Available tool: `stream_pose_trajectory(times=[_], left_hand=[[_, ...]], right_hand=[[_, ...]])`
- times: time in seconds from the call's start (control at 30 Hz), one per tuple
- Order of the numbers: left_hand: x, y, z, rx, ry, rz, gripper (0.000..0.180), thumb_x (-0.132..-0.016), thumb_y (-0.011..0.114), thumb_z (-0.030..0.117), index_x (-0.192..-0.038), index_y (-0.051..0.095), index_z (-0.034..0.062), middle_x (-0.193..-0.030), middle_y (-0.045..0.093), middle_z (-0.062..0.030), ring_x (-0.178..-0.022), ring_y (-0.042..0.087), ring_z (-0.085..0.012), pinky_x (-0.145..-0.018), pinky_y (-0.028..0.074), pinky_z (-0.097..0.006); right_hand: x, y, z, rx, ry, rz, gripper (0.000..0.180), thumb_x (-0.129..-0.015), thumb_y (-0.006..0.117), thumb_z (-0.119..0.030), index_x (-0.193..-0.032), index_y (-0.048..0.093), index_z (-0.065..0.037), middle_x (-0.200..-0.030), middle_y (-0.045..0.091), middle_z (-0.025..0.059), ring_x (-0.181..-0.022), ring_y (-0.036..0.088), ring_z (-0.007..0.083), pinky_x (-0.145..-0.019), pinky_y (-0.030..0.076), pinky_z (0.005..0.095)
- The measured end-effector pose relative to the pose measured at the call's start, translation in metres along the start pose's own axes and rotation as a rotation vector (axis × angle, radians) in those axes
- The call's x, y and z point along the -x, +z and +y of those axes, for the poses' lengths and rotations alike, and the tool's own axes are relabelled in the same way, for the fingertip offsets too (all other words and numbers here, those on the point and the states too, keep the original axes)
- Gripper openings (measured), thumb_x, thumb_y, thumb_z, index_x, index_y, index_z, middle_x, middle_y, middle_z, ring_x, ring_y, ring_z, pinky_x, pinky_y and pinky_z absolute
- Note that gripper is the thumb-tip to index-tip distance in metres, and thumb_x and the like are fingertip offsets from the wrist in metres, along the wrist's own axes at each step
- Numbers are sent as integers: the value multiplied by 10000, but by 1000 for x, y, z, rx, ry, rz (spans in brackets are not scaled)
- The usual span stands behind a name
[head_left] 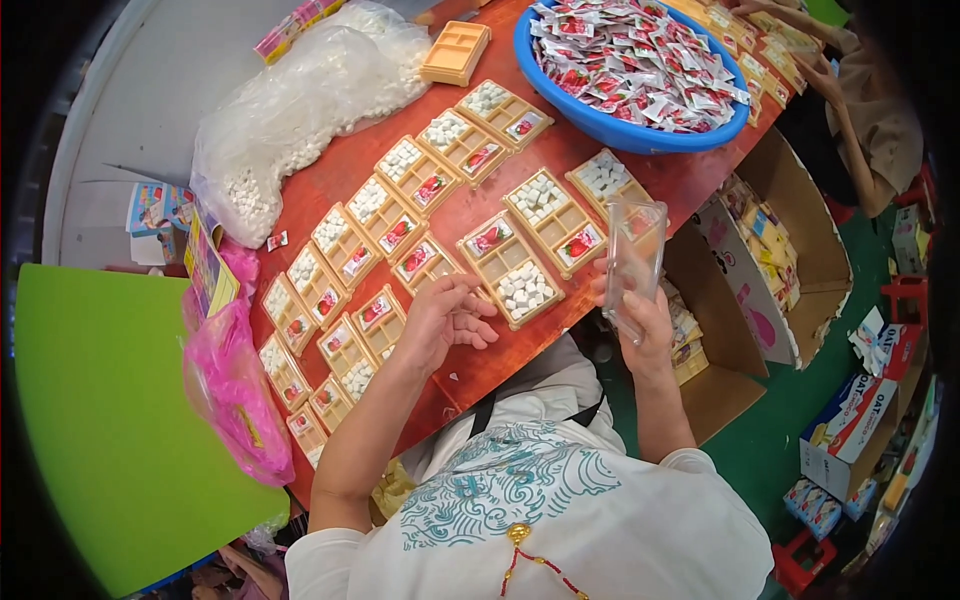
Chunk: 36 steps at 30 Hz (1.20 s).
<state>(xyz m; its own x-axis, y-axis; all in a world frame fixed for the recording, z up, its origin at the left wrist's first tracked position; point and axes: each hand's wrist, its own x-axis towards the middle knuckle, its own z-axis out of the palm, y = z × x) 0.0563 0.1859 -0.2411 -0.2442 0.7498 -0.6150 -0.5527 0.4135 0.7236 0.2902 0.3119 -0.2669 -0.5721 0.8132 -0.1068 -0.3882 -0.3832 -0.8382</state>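
My right hand [645, 325] holds a clear plastic lid [634, 262] upright past the table's right edge. My left hand [443, 318] rests with curled fingers on the red table [340, 175], touching a tan compartment tray [512, 268] filled with white cubes and a red-and-white sachet. Several more filled tan trays lie in rows across the table, such as one [383, 217] to the upper left. A blue basin [612, 128] heaped with red-and-white sachets [635, 60] stands at the far side.
A big clear bag of white cubes [300, 110] lies at the table's left. An empty tan tray [456, 52] sits near it. Pink bags [238, 385] hang at the left edge. An open cardboard box [775, 260] stands on the right. Another person's hands [815, 60] work at the top right.
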Motion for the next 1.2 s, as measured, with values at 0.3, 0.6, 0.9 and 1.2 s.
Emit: stream_pose_trajectory(times=[0.3, 0.6, 0.9, 1.2], left_hand=[[14, 14, -6, -962, 793, 269, 409, -902, 510, 172, -1268, 440, 2, -1065, 578, -221, -957, 610, -264, -774, 503, -372], [-32, 52, -38, -1646, 866, 280, 752, -803, 616, 419, -1413, 345, 71, -1465, 239, -227, -1364, 155, -440, -1038, 177, -618], [-36, 40, -53, -1713, 886, 293, 725, -812, 628, 369, -1412, 350, 72, -1450, 253, -263, -1354, 176, -479, -1079, 191, -560], [-39, 39, -44, -1716, 817, 438, 734, -826, 618, 401, -1396, 355, 21, -1454, 240, -277, -1365, 155, -477, -1052, 187, -621]], right_hand=[[-2, 3, -2, 33, 20, -11, 667, -732, 587, -298, -1283, 435, 43, -1169, 531, 119, -1021, 544, 168, -881, 408, 295], [-2, 5, 2, 52, -18, -42, 810, -757, 611, -364, -1404, 324, 28, -1180, 530, 151, -995, 566, 175, -888, 454, 291], [-7, 3, -1, 99, -4, -56, 821, -750, 615, -365, -1415, 319, 16, -1187, 523, 156, -1001, 565, 180, -890, 458, 297], [-7, 19, -12, 111, 58, -62, 828, -718, 635, -340, -1403, 335, 15, -1175, 525, 151, -1006, 563, 179, -889, 443, 281]])
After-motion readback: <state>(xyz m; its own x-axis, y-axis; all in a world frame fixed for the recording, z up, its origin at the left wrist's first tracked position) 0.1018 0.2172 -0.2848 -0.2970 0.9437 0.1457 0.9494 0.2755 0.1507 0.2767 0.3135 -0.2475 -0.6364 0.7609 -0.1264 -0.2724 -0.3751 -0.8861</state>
